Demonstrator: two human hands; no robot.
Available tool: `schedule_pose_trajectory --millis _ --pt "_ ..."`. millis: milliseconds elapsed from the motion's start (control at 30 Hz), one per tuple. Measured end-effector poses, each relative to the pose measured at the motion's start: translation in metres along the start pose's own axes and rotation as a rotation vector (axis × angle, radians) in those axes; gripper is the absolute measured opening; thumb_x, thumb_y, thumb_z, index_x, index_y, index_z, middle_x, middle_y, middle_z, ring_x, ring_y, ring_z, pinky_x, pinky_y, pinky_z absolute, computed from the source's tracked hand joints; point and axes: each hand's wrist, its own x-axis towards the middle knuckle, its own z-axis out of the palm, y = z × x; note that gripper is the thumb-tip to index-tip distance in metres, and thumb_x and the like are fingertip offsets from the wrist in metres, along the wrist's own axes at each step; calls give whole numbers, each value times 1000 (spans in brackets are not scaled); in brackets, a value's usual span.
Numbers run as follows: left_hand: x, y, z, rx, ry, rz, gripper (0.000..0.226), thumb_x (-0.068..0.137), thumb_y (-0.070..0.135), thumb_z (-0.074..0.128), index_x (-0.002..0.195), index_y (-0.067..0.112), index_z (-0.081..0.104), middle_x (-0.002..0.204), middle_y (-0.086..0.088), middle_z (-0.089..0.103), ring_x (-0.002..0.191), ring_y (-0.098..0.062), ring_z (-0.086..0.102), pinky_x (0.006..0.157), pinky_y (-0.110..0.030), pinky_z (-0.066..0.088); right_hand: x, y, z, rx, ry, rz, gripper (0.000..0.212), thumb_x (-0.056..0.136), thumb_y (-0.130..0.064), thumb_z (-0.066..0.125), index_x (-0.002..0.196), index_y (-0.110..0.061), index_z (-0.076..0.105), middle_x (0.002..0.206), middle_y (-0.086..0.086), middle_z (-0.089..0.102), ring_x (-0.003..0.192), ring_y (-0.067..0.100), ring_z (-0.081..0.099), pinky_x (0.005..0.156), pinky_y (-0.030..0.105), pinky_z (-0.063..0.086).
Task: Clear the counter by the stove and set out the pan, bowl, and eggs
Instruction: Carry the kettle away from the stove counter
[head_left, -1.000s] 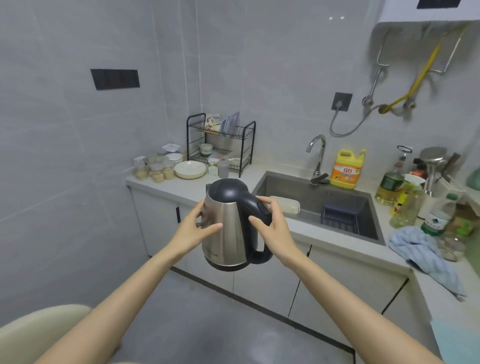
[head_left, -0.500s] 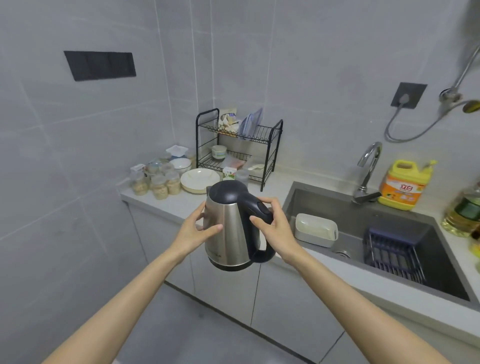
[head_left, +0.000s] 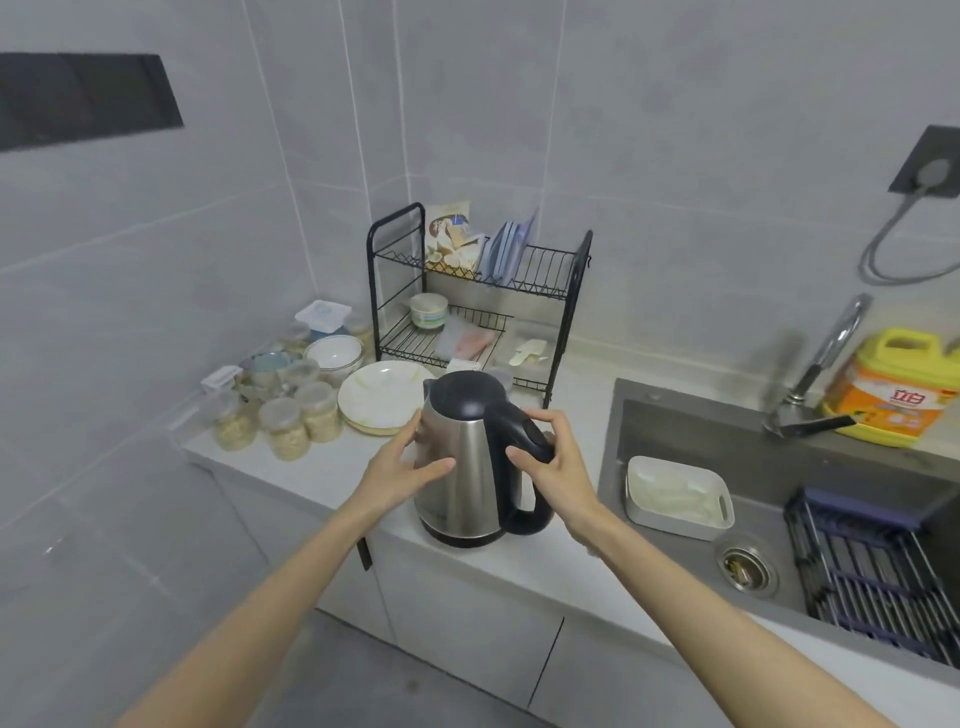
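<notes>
You hold the kettle (head_left: 475, 457) upright at centre frame, its base at the front edge of the surface (head_left: 322, 470) just left of the sink (head_left: 675, 431), right fingers (head_left: 558, 423) clamped round the black handle (head_left: 525, 519), left fingers (head_left: 434, 466) cupping the steel body (head_left: 460, 512), likely to steady its set-down.

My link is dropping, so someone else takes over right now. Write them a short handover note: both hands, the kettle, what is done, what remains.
Left hand holds the steel body of the kettle; right hand grips its black handle.
Kettle: upright at the front edge of the counter, left of the sink. Cannot tell whether its base has touched down.
A white bowl sits behind the plates. Pan, eggs and stove are out of view.
Done: kettle is at this counter.
Left: let go of it, then set out pan, bowl and eggs.
</notes>
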Motion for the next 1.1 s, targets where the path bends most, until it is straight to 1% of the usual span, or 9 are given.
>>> schedule_pose_trajectory --millis 167,300,367,433,567,700,933,1000,1100 --pt "62 -14 -2 8 -6 -11 88 75 33 77 147 34 27 138 10 43 131 -14 43 111 -40 36 61 27 5 -2 30 46 39 84 -5 67 107 -31 50 101 11 66 94 21 63 80 21 50" --pt "99 -22 3 6 13 -15 78 80 21 74 145 30 32 138 9 46 128 -11 41 96 -23 44 101 41 5 -50 -9 90 39 84 -2 65 100 -33 48 91 16 60 74 25 58 60 20 50" --pt "115 -25 3 -4 36 -23 75 79 18 75 142 31 37 133 8 50 126 -11 44 84 -12 44 121 47 4 -62 -20 104 40 82 -1 66 98 -33 49 94 20 62 79 36 60 70 34 55" --pt "124 -27 3 -38 71 -33 75 77 17 77 141 31 40 125 9 53 122 -12 48 79 -9 43 133 52 2 -64 -29 113 41 81 -1 66 98 -34 49 95 19 64 87 34 63 79 41 54" --pt "137 -27 6 -88 105 -63 79 75 11 78 142 27 39 118 17 52 120 -16 54 84 -14 44 149 61 -1 -54 -81 129 42 82 0 65 99 -32 46 93 9 63 87 21 63 71 21 51" --pt "142 -28 7 -83 130 -62 79 75 12 78 141 26 38 116 22 49 121 -15 52 77 -7 44 156 64 -1 -93 -128 104 40 88 -1 60 102 -33 41 100 -1 61 92 9 60 76 11 48" --pt "129 -35 13 -75 93 -137 62 88 15 65 141 20 34 130 5 45 124 -18 47 91 -23 44 136 74 -3 -311 -55 -88 45 92 -3 52 132 -22 44 120 -6 52 114 14 49 96 19 39" --pt "122 -38 15 -40 67 -156 59 91 17 61 142 18 31 135 5 44 129 -19 43 103 -36 41 124 74 -5 -322 45 -72 44 92 -4 54 130 -24 48 119 -7 48 113 15 49 97 26 42" --pt "106 -39 18 2 12 -167 62 93 18 56 147 18 25 144 3 40 131 -18 41 108 -44 38 98 72 -12 -331 151 -10 35 92 -10 56 123 -25 52 120 -4 48 105 14 53 90 28 48"
